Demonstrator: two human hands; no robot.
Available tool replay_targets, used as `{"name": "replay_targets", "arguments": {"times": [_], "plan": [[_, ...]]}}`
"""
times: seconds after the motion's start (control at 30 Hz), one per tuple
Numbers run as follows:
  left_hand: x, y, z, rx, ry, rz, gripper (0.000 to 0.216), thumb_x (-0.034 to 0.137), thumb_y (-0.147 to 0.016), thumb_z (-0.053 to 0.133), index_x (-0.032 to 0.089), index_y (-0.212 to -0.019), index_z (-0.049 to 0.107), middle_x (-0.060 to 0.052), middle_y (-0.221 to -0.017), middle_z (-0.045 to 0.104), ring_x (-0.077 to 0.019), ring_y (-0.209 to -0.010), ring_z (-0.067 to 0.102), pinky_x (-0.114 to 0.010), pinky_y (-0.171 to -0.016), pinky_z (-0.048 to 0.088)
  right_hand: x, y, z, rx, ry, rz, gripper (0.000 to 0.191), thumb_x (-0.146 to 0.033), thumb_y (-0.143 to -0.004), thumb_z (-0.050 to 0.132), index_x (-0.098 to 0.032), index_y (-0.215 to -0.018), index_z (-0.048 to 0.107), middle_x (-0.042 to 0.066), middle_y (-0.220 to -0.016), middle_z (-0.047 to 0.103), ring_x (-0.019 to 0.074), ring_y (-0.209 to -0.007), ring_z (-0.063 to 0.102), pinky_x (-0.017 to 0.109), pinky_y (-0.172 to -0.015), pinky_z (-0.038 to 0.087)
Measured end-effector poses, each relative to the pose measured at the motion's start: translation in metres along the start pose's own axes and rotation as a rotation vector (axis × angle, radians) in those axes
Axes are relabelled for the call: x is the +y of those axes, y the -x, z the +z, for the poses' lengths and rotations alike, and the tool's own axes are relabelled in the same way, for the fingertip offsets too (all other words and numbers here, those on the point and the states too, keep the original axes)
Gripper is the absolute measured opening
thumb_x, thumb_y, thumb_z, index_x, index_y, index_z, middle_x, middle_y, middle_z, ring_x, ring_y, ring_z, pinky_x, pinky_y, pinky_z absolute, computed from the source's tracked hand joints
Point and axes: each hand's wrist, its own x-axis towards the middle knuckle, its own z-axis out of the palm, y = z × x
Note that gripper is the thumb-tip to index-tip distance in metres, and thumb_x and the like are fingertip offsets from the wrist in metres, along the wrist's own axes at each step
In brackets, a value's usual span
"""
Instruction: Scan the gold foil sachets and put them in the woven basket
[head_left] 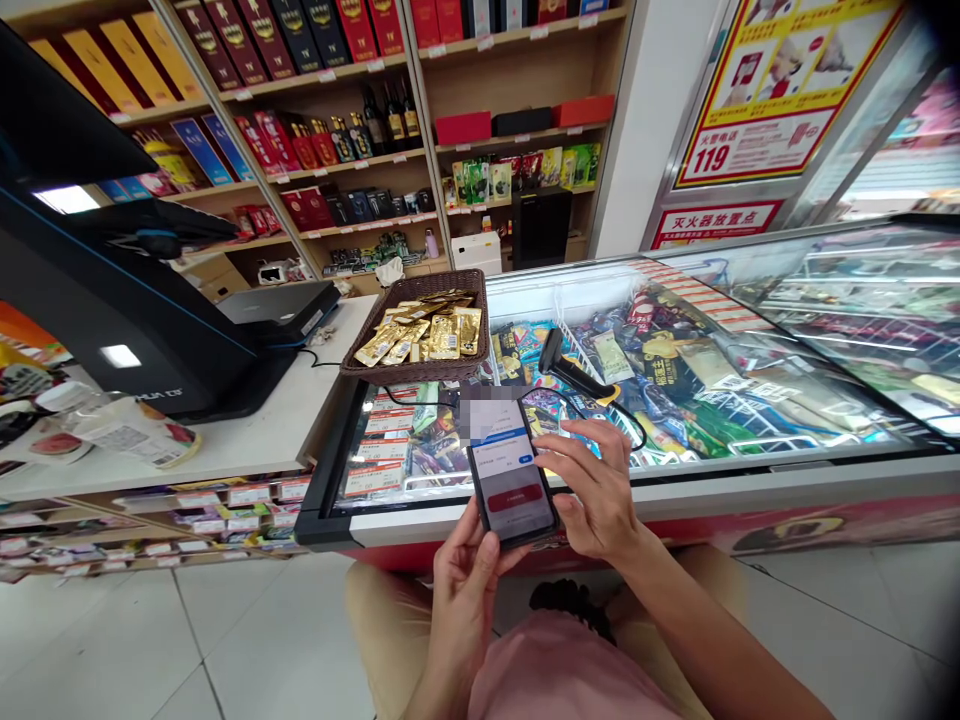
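Smartphone (517,480), screen lit and facing up, was over the near edge of the glass-topped chest freezer (431,521), its lower end gripped by the left hand (463,572), with the thumb against the bottom left corner and other fingers curled underneath. The right hand (596,490), loosely spread and apparently gripping nothing, was just beside the right edge; I cannot tell whether a fingertip touched it. Beyond lay a barcode scanner (574,375) and a brown woven basket (412,371) of gold packets (442,337).

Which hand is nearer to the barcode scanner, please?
Right: the right hand is just below the scanner; the left hand, holding the phone, is lower and farther left.
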Motion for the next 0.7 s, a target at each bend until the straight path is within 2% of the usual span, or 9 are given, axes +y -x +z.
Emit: {"name": "replay_targets", "arguments": {"times": [0.23, 0.47, 0.7], "plan": [[0.0, 0.001, 0.0, 0.005, -0.005, 0.018, 0.059, 0.037, -0.077, 0.081, 0.028, -0.133, 0.065, -0.01, -0.132, 0.066, -0.0319, -0.117, 0.065, -0.048, -0.096, 0.057, 0.002, 0.003, 0.001, 0.004, 0.027, -0.027, 0.033, -0.036, -0.098, 0.043, -0.025, -0.113, 0.071, 0.009, -0.106, 0.068, 0.0302, -0.11, 0.053, 0.052, -0.097, 0.04], [0.006, -0.001, 0.001, 0.014, 0.003, 0.028, 0.06, 0.037, -0.076, 0.081, 0.025, -0.133, 0.065, -0.013, -0.129, 0.068, -0.0358, -0.117, 0.065, -0.052, -0.092, 0.058, 0.009, 0.003, -0.003, 0.021, 0.039, 0.02, 0.039, -0.038, -0.098, 0.04, -0.025, -0.122, 0.068, 0.011, -0.11, 0.066, 0.0316, -0.111, 0.053, 0.053, -0.097, 0.039], [0.009, -0.009, -0.022, 0.132, 0.01, 0.145, 0.061, 0.036, -0.076, 0.082, 0.026, -0.133, 0.064, -0.012, -0.129, 0.068, -0.0342, -0.118, 0.065, -0.049, -0.095, 0.058, 0.031, -0.003, -0.005, 0.023, 0.113, 0.065, 0.026, -0.024, -0.096, 0.049, -0.023, -0.112, 0.069, 0.01, -0.102, 0.068, 0.0284, -0.102, 0.058, 0.047, -0.093, 0.039]]}}
